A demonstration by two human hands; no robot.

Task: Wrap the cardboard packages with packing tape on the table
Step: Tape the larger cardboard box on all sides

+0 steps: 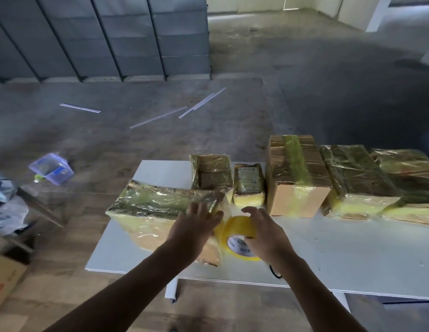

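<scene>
Our left hand (199, 220) lies flat, fingers spread and straight, pressing on the right end of the top of the near cardboard package (156, 207). The package sits on the left part of the white table (328, 259), already under glossy yellow film. Its long axis runs left to right. Our right hand (263, 232) curls over the roll of packing tape (237, 236), fingers on the outer rim, thumb side hidden. The roll stands on edge just beside the package's right end, and we cannot tell whether a strip joins them. So the package lies left of the grip, and we judge the next pull must carry the roll across that short end. Other taped packages (297, 178) line the far right.
</scene>
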